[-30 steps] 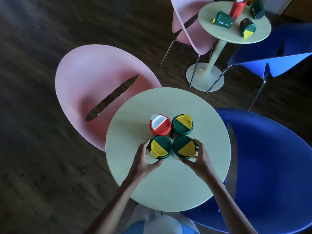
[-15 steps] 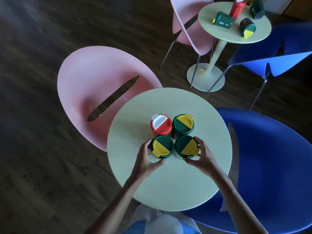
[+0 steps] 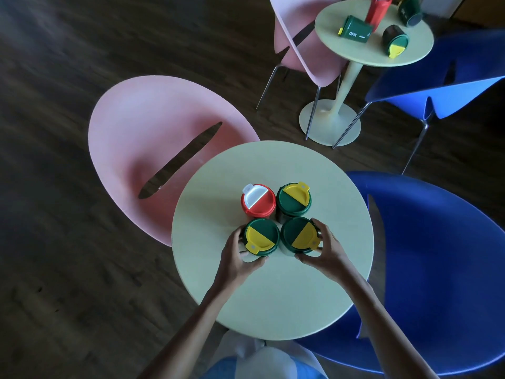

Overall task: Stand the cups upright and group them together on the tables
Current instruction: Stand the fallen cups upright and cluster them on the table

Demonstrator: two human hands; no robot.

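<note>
On the near round pale-green desk (image 3: 273,296), four lidded plastic cups stood upright in a tight square. A red cup with a white-flapped lid (image 3: 258,201) and a far green cup with a yellow-flapped lid (image 3: 293,199) made the far row.

The left hand (image 3: 236,259) had its grip curled round the near-left green cup (image 3: 261,237), thumb on the near side and fingers against its left wall. The right hand (image 3: 326,254) was wrapped the same way round the near-right green cup (image 3: 299,235). Both held cups sat on the desk, close against each other and against the far pair; whether they actually touched could not be told.

This desk's share of the job looked all but finished: every cup upright and gathered, with only a last nudge and the release remaining.

The far round desk (image 3: 363,54) was not yet tidied. There a green cup marked OKK (image 3: 355,30) and a green cup with a yellow spout (image 3: 395,39) lay on their sides, apart from each other. A third dark green cup (image 3: 410,9) near the back edge seemed tipped as well, while a tall red cup (image 3: 378,9) stood between them. Roughly half the task appeared to be left.
</note>
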